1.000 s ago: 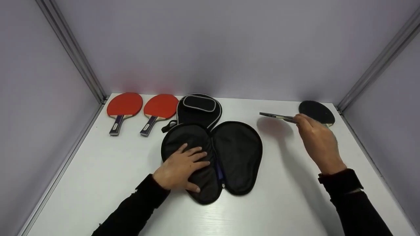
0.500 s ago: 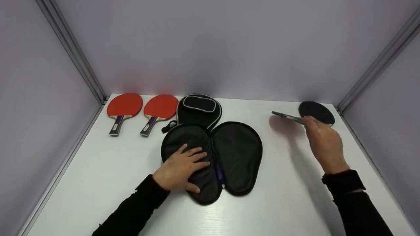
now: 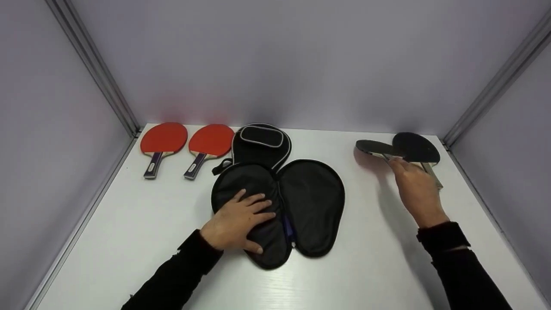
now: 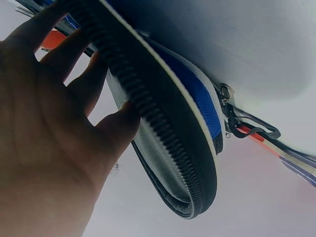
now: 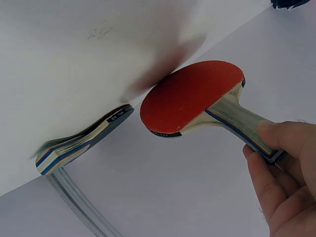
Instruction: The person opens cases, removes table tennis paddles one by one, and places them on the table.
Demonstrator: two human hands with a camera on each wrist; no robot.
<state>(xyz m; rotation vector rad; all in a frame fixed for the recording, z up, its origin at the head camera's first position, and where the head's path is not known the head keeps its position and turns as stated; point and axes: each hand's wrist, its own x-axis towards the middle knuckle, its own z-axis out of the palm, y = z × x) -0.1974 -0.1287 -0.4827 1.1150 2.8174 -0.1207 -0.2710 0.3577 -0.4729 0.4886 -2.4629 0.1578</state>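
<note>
My left hand rests with spread fingers on the left half of an unzipped black paddle case, which lies unfolded on the white table. A bit of blue shows along its fold; the left wrist view has the case's zippered edge under my fingers. Off to the right, my right hand pinches the handle of a table tennis paddle. Its black face is up and tilted, and the right wrist view shows its red underside. Close beside it lies a second black-faced paddle.
Two red-faced paddles lie at the back left, handles toward me. Behind the unfolded case is another black case with white piping, partly overlapped. Pale panels enclose the table's back and sides.
The held paddle went right, then turned from nearly edge-on to show more of its black face. The right hand shifted slightly back left, uncovering the other paddle's handle. My left hand stays put.
</note>
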